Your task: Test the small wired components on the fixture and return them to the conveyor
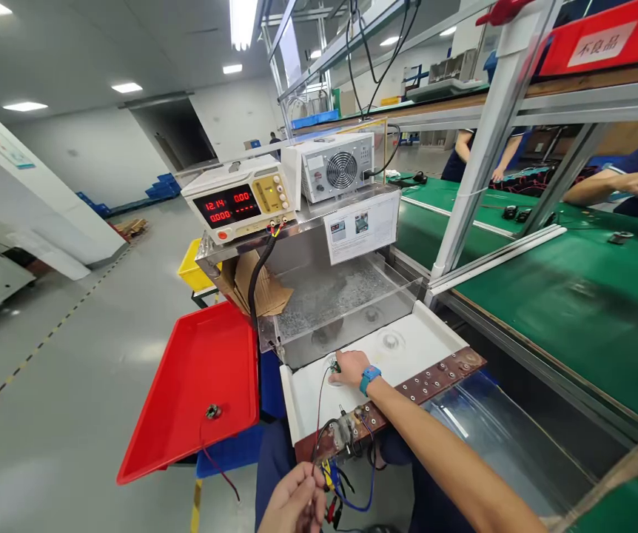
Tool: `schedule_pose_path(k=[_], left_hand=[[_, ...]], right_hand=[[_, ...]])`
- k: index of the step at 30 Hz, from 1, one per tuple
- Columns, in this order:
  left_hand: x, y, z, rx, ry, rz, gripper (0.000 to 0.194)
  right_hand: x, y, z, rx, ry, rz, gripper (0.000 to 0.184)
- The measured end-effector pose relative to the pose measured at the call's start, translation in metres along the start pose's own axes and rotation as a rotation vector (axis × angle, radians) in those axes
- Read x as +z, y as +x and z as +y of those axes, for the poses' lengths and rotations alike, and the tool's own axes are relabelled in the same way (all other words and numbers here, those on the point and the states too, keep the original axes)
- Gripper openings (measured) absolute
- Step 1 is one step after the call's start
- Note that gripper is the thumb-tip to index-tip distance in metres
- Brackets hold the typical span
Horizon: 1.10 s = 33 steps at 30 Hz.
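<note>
The right hand (351, 368) reaches out over the white tray (424, 344), fingers curled on a small green part (334, 366) — it presses it to the tray floor. A thin wire (319, 414) runs back from the part to the left hand (292, 503), which pinches it. A brown strip (424, 385) crosses the tray's near edge. A red tray (197, 385) holds 1 more part (213, 411).
</note>
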State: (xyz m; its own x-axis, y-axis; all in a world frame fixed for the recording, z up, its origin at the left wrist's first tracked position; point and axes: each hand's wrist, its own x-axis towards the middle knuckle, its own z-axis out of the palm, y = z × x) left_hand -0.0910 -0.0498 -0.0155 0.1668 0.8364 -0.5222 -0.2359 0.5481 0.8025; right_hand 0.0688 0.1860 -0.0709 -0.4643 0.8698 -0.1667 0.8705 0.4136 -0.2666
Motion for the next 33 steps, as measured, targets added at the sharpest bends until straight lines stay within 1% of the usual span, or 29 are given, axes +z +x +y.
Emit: schedule_pose_path(k=[2, 5, 7, 9, 12, 14, 17, 19, 22, 26, 33], left_hand=[[0.021, 0.006, 0.011, 0.024, -0.098, -0.026, 0.053], [0.048, 0.016, 0.037, 0.091, -0.138, 0.008, 0.044], [0.060, 0.027, 0.053, 0.124, -0.120, 0.026, 0.044], [0.065, 0.042, 0.061, 0.149, -0.090, 0.040, 0.047], [0.067, 0.070, 0.062, 0.194, -0.013, 0.074, 0.052], [0.065, 0.088, 0.057, 0.258, 0.129, 0.121, 0.052], [0.061, 0.111, 0.049, 0.374, 0.390, 0.210, 0.043], [0.059, 0.120, 0.043, 0.417, 0.492, 0.249, 0.033], [0.058, 0.127, 0.035, 0.421, 0.567, 0.260, 0.026], [0.056, 0.132, 0.027, 0.426, 0.611, 0.246, 0.029], [0.053, 0.139, 0.021, 0.430, 0.657, 0.235, 0.030]], right_hand=[[-0.001, -0.002, 0.000, -0.016, 0.012, -0.002, 0.053], [-0.001, -0.004, -0.001, -0.043, 0.033, 0.003, 0.041], [-0.001, -0.004, -0.001, -0.040, 0.048, -0.003, 0.036], [0.002, -0.002, 0.000, -0.027, 0.078, -0.003, 0.036], [0.006, 0.002, 0.003, -0.016, 0.123, 0.007, 0.037], [0.009, 0.004, 0.005, -0.022, 0.135, 0.010, 0.036], [0.009, 0.005, 0.007, -0.027, 0.134, -0.005, 0.037], [0.007, 0.005, 0.007, -0.026, 0.132, -0.014, 0.038], [0.005, 0.004, 0.007, -0.042, 0.133, -0.001, 0.039], [0.005, 0.005, 0.009, -0.055, 0.138, -0.004, 0.040], [0.005, 0.004, 0.009, -0.046, 0.149, 0.006, 0.039]])
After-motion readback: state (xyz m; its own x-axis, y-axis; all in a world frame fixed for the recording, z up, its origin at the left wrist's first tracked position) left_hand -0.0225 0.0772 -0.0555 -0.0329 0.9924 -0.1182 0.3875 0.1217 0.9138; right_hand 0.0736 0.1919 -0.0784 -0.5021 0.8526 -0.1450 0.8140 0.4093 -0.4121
